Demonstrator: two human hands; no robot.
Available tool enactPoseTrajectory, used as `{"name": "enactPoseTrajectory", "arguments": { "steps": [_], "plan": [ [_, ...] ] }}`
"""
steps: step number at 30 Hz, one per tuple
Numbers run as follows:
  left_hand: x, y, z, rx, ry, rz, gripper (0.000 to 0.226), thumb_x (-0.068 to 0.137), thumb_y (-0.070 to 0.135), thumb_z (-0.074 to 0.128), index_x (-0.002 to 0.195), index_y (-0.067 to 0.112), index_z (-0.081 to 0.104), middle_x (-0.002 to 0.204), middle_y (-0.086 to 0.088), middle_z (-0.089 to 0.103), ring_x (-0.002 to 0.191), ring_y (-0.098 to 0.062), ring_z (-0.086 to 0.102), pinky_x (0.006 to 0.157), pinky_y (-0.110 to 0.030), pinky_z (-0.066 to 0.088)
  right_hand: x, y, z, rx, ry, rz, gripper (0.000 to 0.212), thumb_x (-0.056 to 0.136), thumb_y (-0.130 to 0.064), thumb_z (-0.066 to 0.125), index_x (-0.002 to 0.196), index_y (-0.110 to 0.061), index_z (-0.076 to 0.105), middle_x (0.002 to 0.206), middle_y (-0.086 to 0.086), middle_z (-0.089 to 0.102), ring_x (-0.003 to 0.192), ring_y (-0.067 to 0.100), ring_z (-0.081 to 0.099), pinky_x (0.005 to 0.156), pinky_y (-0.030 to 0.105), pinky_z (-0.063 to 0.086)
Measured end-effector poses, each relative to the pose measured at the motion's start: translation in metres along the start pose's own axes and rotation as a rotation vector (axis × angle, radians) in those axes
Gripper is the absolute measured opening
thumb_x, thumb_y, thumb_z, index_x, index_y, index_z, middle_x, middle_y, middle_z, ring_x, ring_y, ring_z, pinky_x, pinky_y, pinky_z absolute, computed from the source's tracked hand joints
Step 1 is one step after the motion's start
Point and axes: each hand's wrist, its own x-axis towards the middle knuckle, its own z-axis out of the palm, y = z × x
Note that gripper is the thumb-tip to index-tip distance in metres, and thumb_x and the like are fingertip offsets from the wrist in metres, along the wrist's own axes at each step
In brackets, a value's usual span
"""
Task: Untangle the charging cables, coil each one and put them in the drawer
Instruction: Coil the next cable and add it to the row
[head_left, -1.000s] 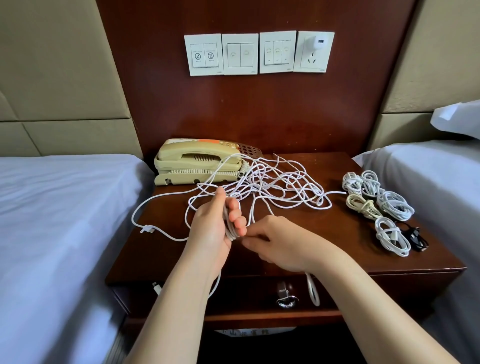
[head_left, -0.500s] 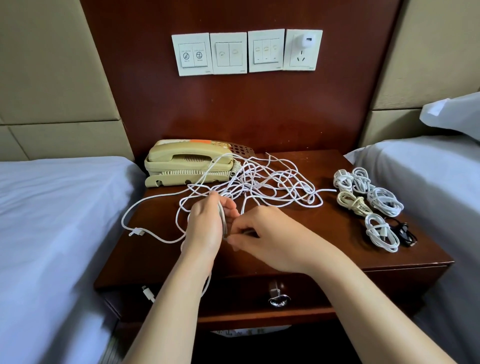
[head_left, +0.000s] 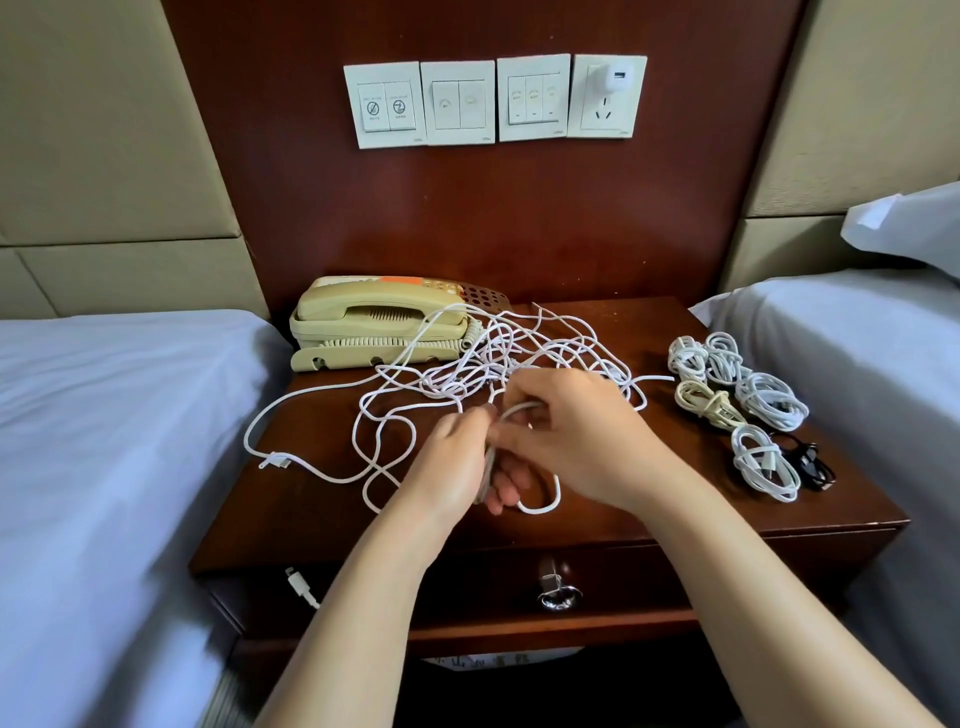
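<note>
Several coiled cables (head_left: 737, 395) lay at the right of the surface (head_left: 311, 519), none yet in the closed drawer (head_left: 675, 582). The left hand (head_left: 452, 462) and right hand (head_left: 582, 441) gripped a half-wound white cable (head_left: 519, 410) near the front. Behind it lay a large tangle (head_left: 467, 369), so I judged much work was left.

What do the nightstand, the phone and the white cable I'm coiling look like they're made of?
The nightstand looks like dark reddish wood or veneer, semi-gloss, with soft light reflections. The phone looks like beige moulded plastic, matte. The white cable likely has a smooth, rubbery plastic sheath, since it bends in soft loops.
</note>
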Motion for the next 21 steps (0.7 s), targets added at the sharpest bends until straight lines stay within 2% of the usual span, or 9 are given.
{"name": "enactPoseTrajectory", "arguments": {
  "steps": [2,6,9,11,13,18,21],
  "plan": [
    [-0.003,0.001,0.001,-0.092,-0.087,-0.058,0.055,0.102,0.028,0.024,0.061,0.003,0.051,0.042,-0.007,0.047,0.031,-0.013,0.038,0.034,-0.018,0.028,0.002,0.007,-0.005,0.052,0.047,-0.005,0.035,0.082,-0.034,0.07,0.059,-0.027,0.044,0.055,-0.009,0.049,0.056,0.006,0.044,0.057,0.026,0.035],
    [-0.006,0.003,0.0,-0.224,-0.228,-0.144,0.056,0.099,0.045,0.022,0.064,0.007,0.044,0.043,0.001,0.036,0.033,-0.008,0.027,0.035,-0.019,0.024,0.003,0.017,-0.005,0.237,0.016,0.012,0.033,0.082,-0.029,0.071,0.059,-0.02,0.049,0.047,-0.01,0.042,0.047,0.007,0.036,0.05,0.024,0.03],
    [-0.008,0.006,-0.004,-0.2,-0.322,-0.132,0.048,0.086,0.053,0.037,0.063,0.011,0.043,0.047,0.005,0.027,0.035,-0.005,0.022,0.036,-0.018,0.024,0.004,0.023,-0.003,0.382,-0.003,0.021,0.033,0.083,-0.023,0.071,0.06,-0.013,0.051,0.042,-0.012,0.04,0.042,0.005,0.032,0.045,0.016,0.026],
    [-0.01,0.007,-0.006,-0.148,-0.371,-0.094,0.042,0.079,0.052,0.045,0.063,0.013,0.042,0.048,0.007,0.023,0.037,-0.004,0.021,0.037,-0.017,0.024,0.005,0.027,-0.003,0.413,-0.019,0.019,0.03,0.083,-0.02,0.071,0.062,-0.008,0.053,0.047,-0.012,0.041,0.044,0.004,0.032,0.045,0.014,0.026],
    [-0.012,0.008,-0.007,-0.098,-0.407,-0.078,0.038,0.081,0.048,0.047,0.065,0.014,0.04,0.049,0.008,0.023,0.038,-0.004,0.021,0.037,-0.016,0.024,0.005,0.029,-0.003,0.451,-0.047,0.025,0.03,0.082,-0.019,0.071,0.061,-0.008,0.053,0.049,-0.005,0.04,0.044,0.003,0.03,0.045,0.014,0.026],
    [-0.013,0.01,-0.011,-0.01,-0.415,-0.045,0.036,0.095,0.037,0.039,0.067,0.013,0.037,0.05,0.007,0.024,0.04,-0.004,0.021,0.039,-0.017,0.024,0.0,0.034,-0.005,0.932,-0.15,0.14,0.031,0.075,-0.023,0.066,0.062,-0.006,0.043,0.042,-0.008,0.031,0.037,0.005,0.026,0.038,0.016,0.023],
    [-0.012,0.01,-0.017,0.053,-0.351,-0.021,0.038,0.099,0.033,0.035,0.066,0.013,0.036,0.05,0.006,0.023,0.04,-0.005,0.021,0.038,-0.017,0.024,-0.001,0.04,-0.01,1.05,-0.166,0.236,0.034,0.077,-0.026,0.063,0.059,-0.013,0.037,0.047,-0.008,0.022,0.04,0.005,0.019,0.037,0.015,0.023]
  ]
}}
